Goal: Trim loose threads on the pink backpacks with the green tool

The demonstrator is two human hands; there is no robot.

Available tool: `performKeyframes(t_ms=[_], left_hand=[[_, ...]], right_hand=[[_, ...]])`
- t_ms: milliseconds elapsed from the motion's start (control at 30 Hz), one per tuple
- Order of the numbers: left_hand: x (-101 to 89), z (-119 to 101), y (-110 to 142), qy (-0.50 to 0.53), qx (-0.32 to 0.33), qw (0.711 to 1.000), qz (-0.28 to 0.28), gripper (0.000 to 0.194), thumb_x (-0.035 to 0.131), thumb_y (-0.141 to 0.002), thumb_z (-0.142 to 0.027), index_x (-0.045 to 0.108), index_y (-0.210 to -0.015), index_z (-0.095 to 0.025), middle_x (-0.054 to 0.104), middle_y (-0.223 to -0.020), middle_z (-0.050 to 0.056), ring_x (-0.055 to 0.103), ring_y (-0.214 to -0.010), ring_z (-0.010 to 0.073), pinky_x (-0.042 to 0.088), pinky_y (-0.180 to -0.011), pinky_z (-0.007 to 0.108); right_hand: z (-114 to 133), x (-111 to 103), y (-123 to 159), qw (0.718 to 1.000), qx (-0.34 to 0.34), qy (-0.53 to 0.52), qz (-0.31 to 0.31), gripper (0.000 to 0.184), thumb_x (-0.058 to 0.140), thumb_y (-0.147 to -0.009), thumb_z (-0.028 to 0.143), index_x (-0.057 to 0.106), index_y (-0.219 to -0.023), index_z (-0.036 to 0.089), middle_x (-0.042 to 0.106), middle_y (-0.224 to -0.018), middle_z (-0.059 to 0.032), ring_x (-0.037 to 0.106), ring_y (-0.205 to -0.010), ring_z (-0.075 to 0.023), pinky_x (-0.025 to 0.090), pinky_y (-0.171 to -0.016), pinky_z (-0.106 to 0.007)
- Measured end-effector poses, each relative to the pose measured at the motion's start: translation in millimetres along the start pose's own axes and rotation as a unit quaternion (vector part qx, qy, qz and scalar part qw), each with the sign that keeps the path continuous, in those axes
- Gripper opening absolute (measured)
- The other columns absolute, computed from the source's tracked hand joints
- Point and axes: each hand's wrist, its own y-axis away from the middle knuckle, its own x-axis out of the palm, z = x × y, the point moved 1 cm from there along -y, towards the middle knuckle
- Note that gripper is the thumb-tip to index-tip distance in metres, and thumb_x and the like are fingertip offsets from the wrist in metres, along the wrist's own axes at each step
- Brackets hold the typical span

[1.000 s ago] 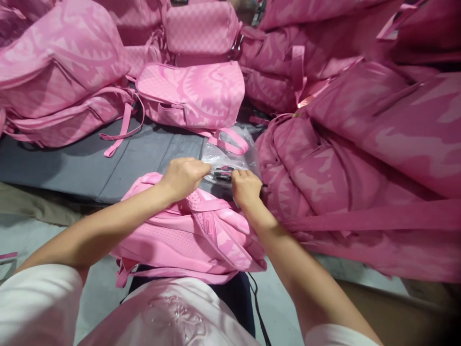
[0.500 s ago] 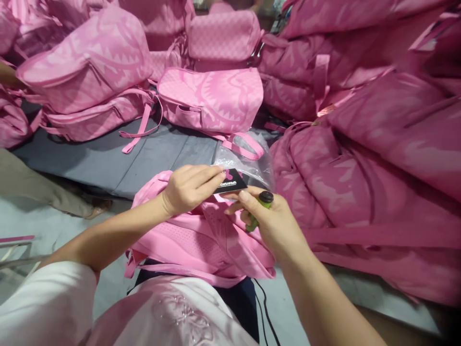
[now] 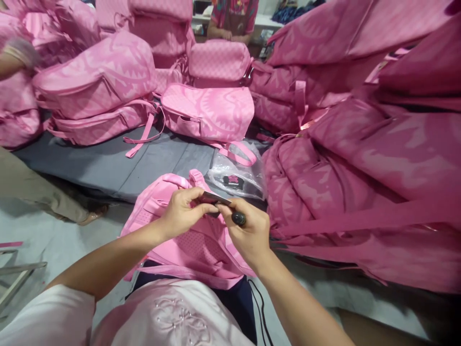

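Observation:
My left hand [image 3: 185, 211] pinches a thin black hang tag [image 3: 213, 197] between thumb and fingers, and it is seen nearly edge-on. The fingertips of my right hand [image 3: 250, 230] meet the tag's right end. Also wrapped in my right hand is a tool with a round black end [image 3: 238, 218]; its green handle is now hidden by the fingers. Under both hands a pink backpack [image 3: 180, 247] lies across my lap, its perforated padded side facing up. Just beyond the hands, a clear plastic bag [image 3: 220, 166] holds a black tag with a pink print [image 3: 233, 181].
Pink backpacks lie on the grey-covered table [image 3: 104, 166], including a camouflage one [image 3: 212, 113] in front. A tall pile of backpacks [image 3: 342, 187] crowds the right. Another person [image 3: 234, 24] stands at the back; a leg [image 3: 36, 192] shows at the left.
The tag has tipped from showing its printed face to nearly edge-on. Both hands have drawn slightly lower and closer together. The tool has turned its black end toward me. The view has tilted up.

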Motion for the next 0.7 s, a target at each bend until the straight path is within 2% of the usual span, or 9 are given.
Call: performKeyframes(t_ms=[67,133,200,267,400,500,600,667,700], left_hand=[[1.5,-2.6,-0.2,0.033,-0.01,0.999,0.004,0.016,0.08,-0.083,-0.031,0.074,-0.083,-0.017,0.076,-0.077,0.001,0.072,-0.069,0.0138,0.06,-0.066,0.023],[0.3,-7.3,-0.1,0.016,0.021,1.0,-0.002,0.013,0.078,-0.085,-0.03,0.075,-0.087,-0.018,0.075,-0.078,0.001,0.071,-0.071,0.0126,0.058,-0.066,0.022],[-1.2,-11.2,0.9,-0.024,0.072,0.997,-0.017,0.013,0.07,-0.092,-0.03,0.076,-0.092,-0.018,0.075,-0.084,0.002,0.07,-0.079,0.0127,0.057,-0.073,0.023],[-0.9,-11.8,3.1,-0.06,0.103,0.992,-0.033,0.021,0.06,-0.099,-0.03,0.076,-0.105,-0.019,0.074,-0.097,0.005,0.069,-0.093,0.0143,0.056,-0.086,0.026],[6.7,-3.4,10.6,-0.035,0.047,0.998,-0.004,0.044,0.046,-0.105,-0.044,0.063,-0.136,-0.018,0.067,-0.13,0.013,0.063,-0.123,0.0212,0.049,-0.108,0.036],[12.8,4.6,14.6,0.024,-0.01,0.999,0.047,0.06,0.041,-0.103,-0.058,0.056,-0.143,-0.017,0.06,-0.143,0.016,0.054,-0.138,0.0258,0.041,-0.119,0.041],[16.2,9.3,13.9,0.072,-0.054,0.994,0.068,0.062,0.048,-0.097,-0.064,0.061,-0.135,-0.016,0.064,-0.136,0.015,0.06,-0.13,0.025,0.043,-0.116,0.039],[16.8,10.3,10.9,0.096,-0.084,0.991,0.037,0.052,0.063,-0.091,-0.062,0.07,-0.115,-0.016,0.073,-0.111,0.01,0.069,-0.103,0.0202,0.055,-0.098,0.032],[16.3,10.3,8.8,0.102,-0.098,0.99,0.006,0.045,0.07,-0.087,-0.058,0.072,-0.103,-0.016,0.074,-0.096,0.006,0.069,-0.088,0.0164,0.057,-0.085,0.027]], right_hand=[[2.8,-0.1,1.7,1.0,0.009,-0.011,-0.004,0.019,0.064,-0.091,0.032,0.066,-0.074,0.026,0.07,-0.068,-0.0014,0.064,-0.059,-0.017,0.049,-0.057,-0.029],[4.8,-1.3,1.8,0.999,0.025,-0.043,0.01,0.017,0.064,-0.091,0.031,0.068,-0.076,0.026,0.073,-0.073,-0.0019,0.066,-0.062,-0.0178,0.05,-0.059,-0.03],[6.5,-2.2,1.2,0.994,0.051,-0.087,0.037,0.013,0.062,-0.092,0.03,0.072,-0.084,0.026,0.075,-0.081,-0.0026,0.069,-0.07,-0.02,0.052,-0.066,-0.032],[7.9,-2.2,1.2,0.988,0.08,-0.12,0.061,0.014,0.063,-0.092,0.03,0.073,-0.083,0.025,0.074,-0.079,-0.0021,0.068,-0.071,-0.0204,0.051,-0.067,-0.032],[9.3,0.5,3.1,0.976,0.125,-0.162,0.073,0.028,0.067,-0.087,0.031,0.06,-0.062,0.022,0.057,-0.059,0.0023,0.05,-0.055,-0.0133,0.038,-0.054,-0.026],[8.2,3.5,2.4,0.963,0.156,-0.208,0.072,0.032,0.071,-0.083,0.035,0.053,-0.06,0.022,0.049,-0.058,0.0043,0.041,-0.054,-0.0112,0.034,-0.052,-0.024],[4.5,3.9,-0.8,0.953,0.185,-0.229,0.072,0.041,0.075,-0.08,0.043,0.049,-0.057,0.021,0.042,-0.055,0.0057,0.036,-0.052,-0.01,0.031,-0.051,-0.023],[1.5,1.1,-1.7,0.949,0.202,-0.229,0.081,0.043,0.077,-0.079,0.048,0.051,-0.056,0.021,0.044,-0.052,0.0053,0.037,-0.051,-0.0098,0.031,-0.05,-0.024],[0.0,-1.6,-1.3,0.948,0.207,-0.227,0.086,0.044,0.077,-0.079,0.049,0.053,-0.056,0.02,0.047,-0.052,0.0045,0.039,-0.051,-0.01,0.031,-0.05,-0.024]])
